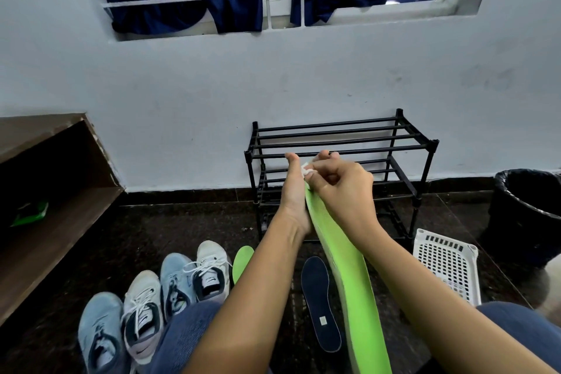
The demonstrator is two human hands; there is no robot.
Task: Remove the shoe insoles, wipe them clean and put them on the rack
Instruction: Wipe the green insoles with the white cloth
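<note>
Far left, a wooden shelf (60, 191) is cut off by the frame edge, and a green item (30, 214) in its shadow is too dim to identify. Four shoes (182, 282) stand in a row on the floor, the nearest ones partly hidden by a knee. A second green insole (243, 261) lies beside them, with only its rounded tip clear of the left forearm.

The left hand (293, 191) is raised with its palm against the upper end of the green insole (349, 276). Its thumb points up and its fingertips curl over the top, gripping it. That toe end is hidden between the hands.

The green insole runs lengthwise from the hands, in front of the rack (334, 136), down toward the person, and its near end leaves the frame at the bottom. A dark insole (320, 304) lies flat on the floor beneath it, pointing the same way.

The right hand (343, 188), knuckles bent, pinches a white wipe (308, 169) against the insole's top. Farther right are a white basket (449, 264) and a black bin (528, 206), both cut off.
</note>
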